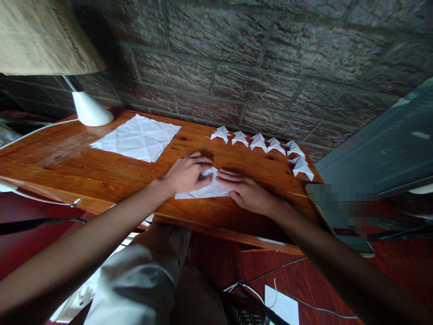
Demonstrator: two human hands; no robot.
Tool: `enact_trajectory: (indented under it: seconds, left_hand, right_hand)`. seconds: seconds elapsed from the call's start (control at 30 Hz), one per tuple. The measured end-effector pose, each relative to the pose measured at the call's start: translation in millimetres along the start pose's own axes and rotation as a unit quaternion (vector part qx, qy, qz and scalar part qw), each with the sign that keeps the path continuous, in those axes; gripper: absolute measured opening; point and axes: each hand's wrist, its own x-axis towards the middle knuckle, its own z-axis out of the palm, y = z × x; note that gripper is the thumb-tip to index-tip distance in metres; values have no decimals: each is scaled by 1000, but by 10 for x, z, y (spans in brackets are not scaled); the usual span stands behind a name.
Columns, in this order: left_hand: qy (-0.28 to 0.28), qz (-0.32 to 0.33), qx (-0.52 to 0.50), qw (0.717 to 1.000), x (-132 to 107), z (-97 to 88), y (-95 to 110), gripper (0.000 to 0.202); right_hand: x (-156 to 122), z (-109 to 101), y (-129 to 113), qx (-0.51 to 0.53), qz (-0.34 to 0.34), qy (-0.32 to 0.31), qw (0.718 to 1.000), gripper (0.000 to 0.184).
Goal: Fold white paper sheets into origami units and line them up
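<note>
Head camera: your left hand (187, 176) and right hand (248, 192) meet over a white folded paper (199, 193) that lies flat on the wooden table (111, 178), near the edge closest to you. Your left fingers are bent across the paper's far side, with the thumb lying on its surface, and a ring (201, 159) shows on one of those fingers. Your right hand comes in from the other side, its fingers fairly straight and close together, their tips on the paper just beside your left hand. Both hands touch the paper, but you cannot tell from this angle whether either one pinches it or only presses it down. Well to the left of the paper, toward the wall (219, 81), lie creased white sheets (142, 137), and behind them at the table's far left stands a lamp with a white base (91, 108) and a pale shade (47, 40) bearing printed letters. Along the far edge to your right, six small folded paper pieces (259, 142) form a row that bends toward you at its right end. Below the table, your knee (131, 280) shows in pale trousers, and a white sheet (282, 304) lies near some cables.
</note>
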Motion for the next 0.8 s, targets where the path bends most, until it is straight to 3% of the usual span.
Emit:
enact_trajectory:
  seconds: [0.43, 0.63, 0.8]
  left_hand:
    - [15, 32, 11, 999, -11, 11, -44, 38]
    - [48, 90, -13, 995, -22, 16, -77, 31]
    - [25, 84, -27, 996, -9, 5, -65, 30]
  right_hand:
    - [-9, -15, -25, 1, -4, 3, 1000, 48]
    - [-33, -4, -15, -2, -5, -4, 1000, 51]
    - [-38, -12, -25, -1, -9, -3, 1000, 51]
